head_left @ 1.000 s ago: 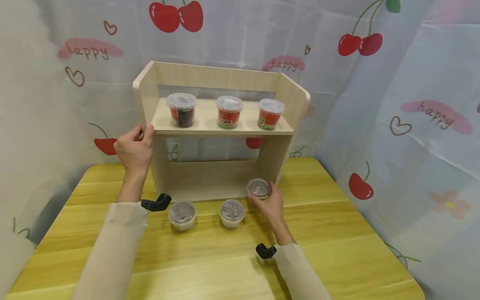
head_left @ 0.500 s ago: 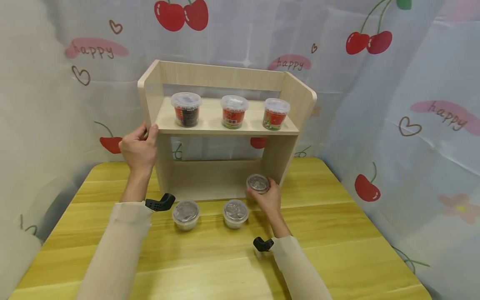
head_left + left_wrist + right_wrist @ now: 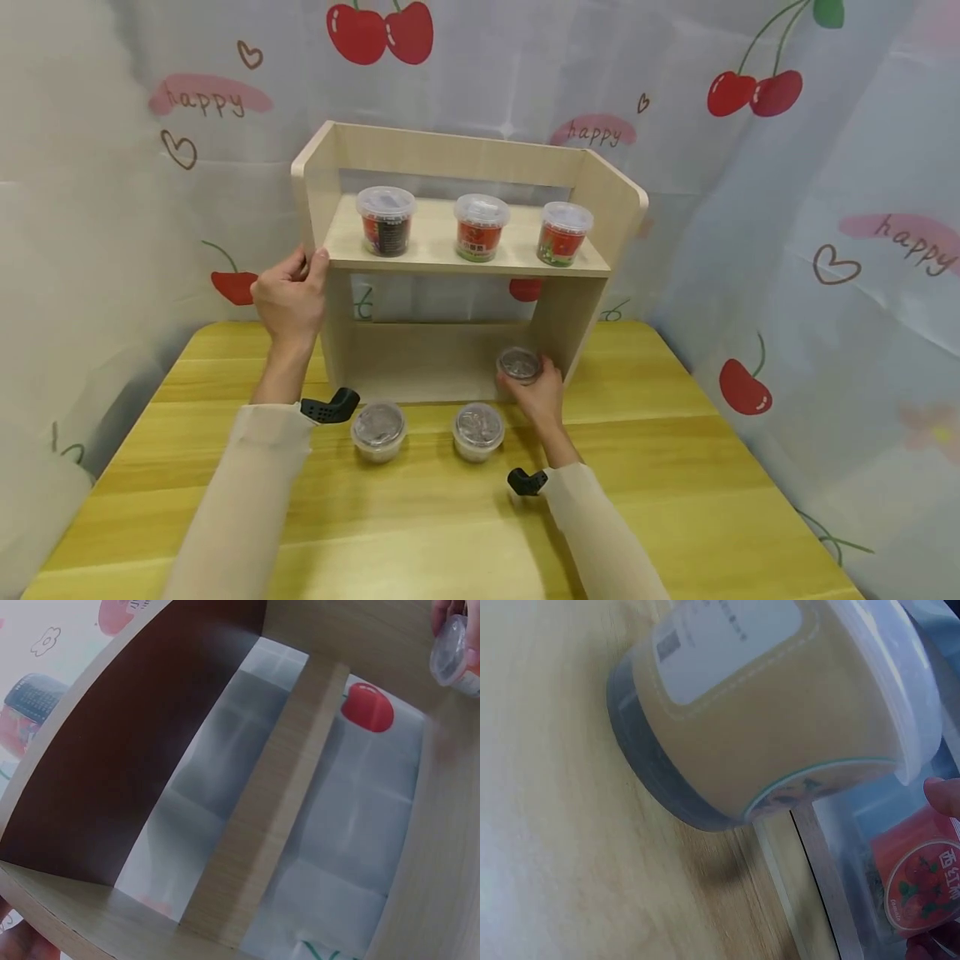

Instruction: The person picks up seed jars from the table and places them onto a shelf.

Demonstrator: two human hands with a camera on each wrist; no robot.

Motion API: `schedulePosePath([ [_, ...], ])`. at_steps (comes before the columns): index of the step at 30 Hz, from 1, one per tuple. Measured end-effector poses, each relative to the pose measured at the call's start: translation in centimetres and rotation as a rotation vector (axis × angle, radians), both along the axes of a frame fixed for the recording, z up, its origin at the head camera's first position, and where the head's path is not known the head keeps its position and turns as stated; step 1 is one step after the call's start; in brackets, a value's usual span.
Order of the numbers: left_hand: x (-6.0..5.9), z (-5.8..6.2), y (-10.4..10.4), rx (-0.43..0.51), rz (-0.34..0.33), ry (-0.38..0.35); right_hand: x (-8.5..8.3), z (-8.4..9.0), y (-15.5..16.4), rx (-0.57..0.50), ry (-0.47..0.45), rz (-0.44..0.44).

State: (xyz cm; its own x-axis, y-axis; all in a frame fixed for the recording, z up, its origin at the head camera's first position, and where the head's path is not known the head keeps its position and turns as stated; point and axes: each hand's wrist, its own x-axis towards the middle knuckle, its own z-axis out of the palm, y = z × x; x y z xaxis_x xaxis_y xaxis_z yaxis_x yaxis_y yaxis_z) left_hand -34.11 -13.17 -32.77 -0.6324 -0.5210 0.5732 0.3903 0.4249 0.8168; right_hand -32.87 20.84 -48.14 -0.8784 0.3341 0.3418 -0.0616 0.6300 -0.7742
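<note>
My left hand grips the left side panel of a pale wooden two-tier shelf at the height of its middle board. My right hand holds a clear-lidded plastic tub by its sides, at the lower tier's right end. Seen from the right wrist, that tub has a red label with a tomato picture. On the table in front of the shelf stand two similar lidded tubs, a left one and a middle one; the nearer tub in the right wrist view has a tan label.
Three lidded tubs with red labels stand in a row on the upper tier: a left tub, a centre tub and a right tub. The yellow wood-grain table bears the shelf. A cherry-print curtain hangs behind.
My right hand has carried its tub a little back and left, farther over the lower tier. The head view has shifted, while my left hand keeps its grip on the panel.
</note>
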Motion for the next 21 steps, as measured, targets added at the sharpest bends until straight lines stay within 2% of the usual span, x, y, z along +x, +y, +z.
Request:
schedulePosePath([
  [21, 0.01, -0.16, 0.01, -0.03, -0.001, 0.042, -0.86, -0.64, 0.03, -0.009, -0.01, 0.002],
])
